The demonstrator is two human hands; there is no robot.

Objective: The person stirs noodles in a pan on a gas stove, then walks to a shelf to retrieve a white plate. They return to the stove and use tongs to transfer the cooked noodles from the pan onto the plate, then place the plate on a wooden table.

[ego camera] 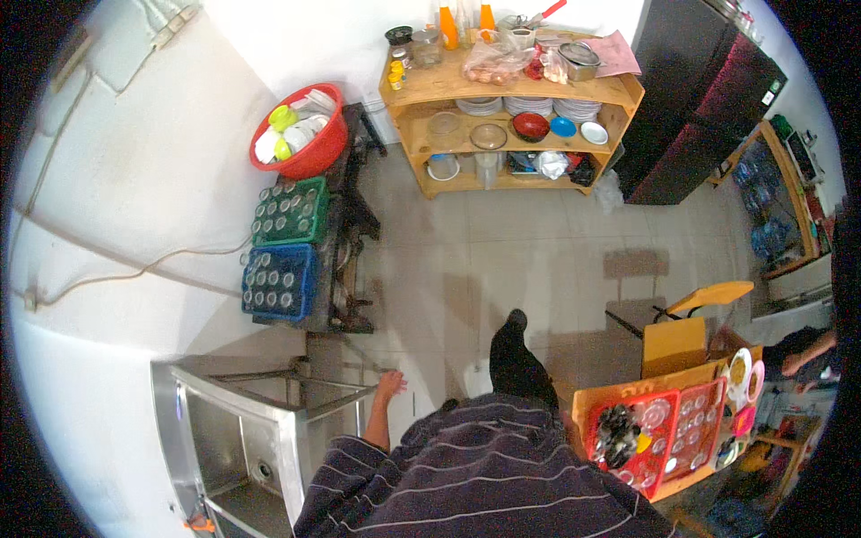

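My left hand hangs beside my body, with nothing in it and its fingers loosely apart. Closest to it is the frame of a stainless steel sink on my left, whose basin holds nothing that I can see. My right hand is out of view. Before me, one dark-clad leg steps onto the tiled floor. Beyond stands a wooden shelf unit with stacked white plates, a dark red bowl, glass lids and bagged food.
At left, a low dark table carries a red basin of dishes and green and blue crates of glasses. A dark refrigerator stands far right. Nearer are a wooden chair, a table with red trays and another person's arm.
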